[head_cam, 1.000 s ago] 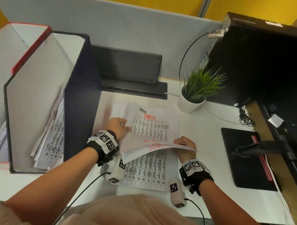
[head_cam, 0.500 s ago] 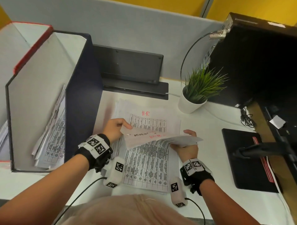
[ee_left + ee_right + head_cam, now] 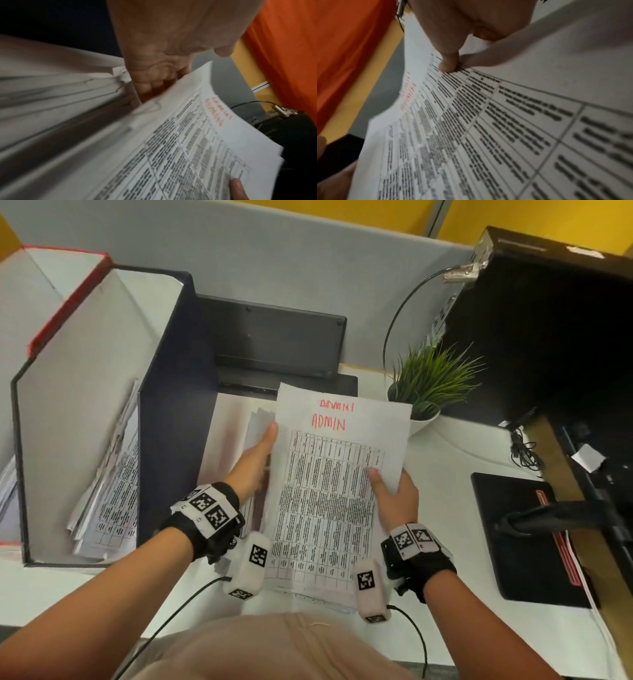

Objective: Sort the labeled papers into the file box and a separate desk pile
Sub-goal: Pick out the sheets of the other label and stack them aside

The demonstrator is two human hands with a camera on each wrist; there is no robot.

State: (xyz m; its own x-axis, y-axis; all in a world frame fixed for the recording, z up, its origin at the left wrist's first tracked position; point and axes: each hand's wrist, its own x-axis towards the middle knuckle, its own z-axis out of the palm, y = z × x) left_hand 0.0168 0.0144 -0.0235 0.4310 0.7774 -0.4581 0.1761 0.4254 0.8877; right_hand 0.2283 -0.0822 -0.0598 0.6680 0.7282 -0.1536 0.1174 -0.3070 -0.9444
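Both hands hold up a thin set of printed table sheets marked ADMIN (image 3: pixel 329 484) in red, tilted toward me over the desk. My left hand (image 3: pixel 255 463) grips their left edge, thumb in front. My right hand (image 3: pixel 394 494) pinches the right edge, thumb on the print. The left wrist view shows the left hand (image 3: pixel 154 60) with fingers curled behind the ADMIN sheets (image 3: pixel 188 148). In the right wrist view the right hand (image 3: pixel 450 60) presses its thumb on the ADMIN sheets (image 3: pixel 488 121). More papers (image 3: pixel 236 436) lie on the desk beneath. The dark blue file box (image 3: pixel 171 422) at left holds several sheets (image 3: pixel 109 491).
A second, red-edged file box (image 3: pixel 68 299) stands behind the blue one. A black keyboard (image 3: pixel 274 344) leans on the partition, with a potted plant (image 3: pixel 431 385) to its right. A black monitor (image 3: pixel 548 337) and its base (image 3: pixel 520 535) fill the right side, with cables nearby.
The sheets, earlier bent low over the desk pile, are now lifted and turned face up toward me. Both hands rose with them, one at each side edge.
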